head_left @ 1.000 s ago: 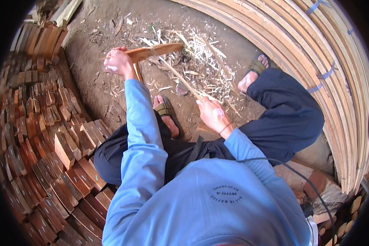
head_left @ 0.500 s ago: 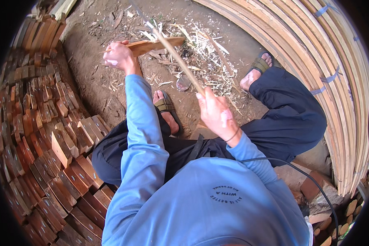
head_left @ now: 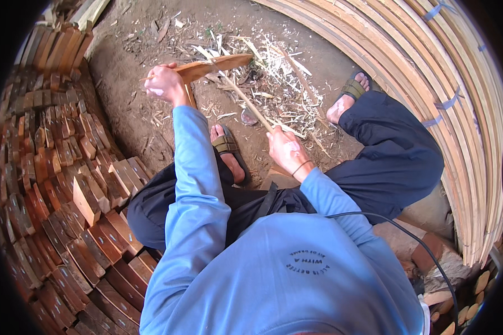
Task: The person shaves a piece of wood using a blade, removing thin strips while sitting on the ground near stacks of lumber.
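Bamboo strip [head_left: 241,96] runs from clenched right hand [head_left: 285,151] up under blade [head_left: 212,67]; left hand [head_left: 162,82] grips blade's handle.

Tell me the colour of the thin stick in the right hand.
Pale tan stick, clearest in the head view.

Bright, even daylight; soft shadows fall under the legs. Sharp at centre, slight blur toward the rim. Fisheye bends the slats [head_left: 464,111] at 3 o'clock; black vignette all round.
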`<state>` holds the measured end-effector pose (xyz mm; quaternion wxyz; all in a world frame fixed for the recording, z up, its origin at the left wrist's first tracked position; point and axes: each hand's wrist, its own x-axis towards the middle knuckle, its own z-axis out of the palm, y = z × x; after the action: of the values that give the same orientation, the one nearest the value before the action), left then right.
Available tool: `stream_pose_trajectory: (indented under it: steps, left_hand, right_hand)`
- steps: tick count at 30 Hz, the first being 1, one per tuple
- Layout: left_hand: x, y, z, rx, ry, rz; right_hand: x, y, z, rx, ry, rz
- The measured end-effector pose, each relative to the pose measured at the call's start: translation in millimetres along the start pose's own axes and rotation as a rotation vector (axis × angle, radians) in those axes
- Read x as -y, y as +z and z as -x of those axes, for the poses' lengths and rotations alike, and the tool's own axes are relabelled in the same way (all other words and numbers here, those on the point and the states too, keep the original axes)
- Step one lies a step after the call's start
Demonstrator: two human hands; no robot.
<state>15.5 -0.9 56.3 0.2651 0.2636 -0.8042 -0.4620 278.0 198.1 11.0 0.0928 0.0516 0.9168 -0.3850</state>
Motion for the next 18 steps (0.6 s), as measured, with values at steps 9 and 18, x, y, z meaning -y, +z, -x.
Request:
stream_pose_trajectory:
  steps: [9, 18]
  left_hand:
    - [-1.2, -3.8, 3.5, -0.002, 0.001, 0.013]
    - [-7.1, -7.1, 5.0, 0.016, 0.017, 0.014]
  right_hand:
    - [3.9, -9.7, -4.4, -0.07, -0.063, -0.061]
    - [24.7, -15.8, -0.7, -0.151, -0.105, -0.11]
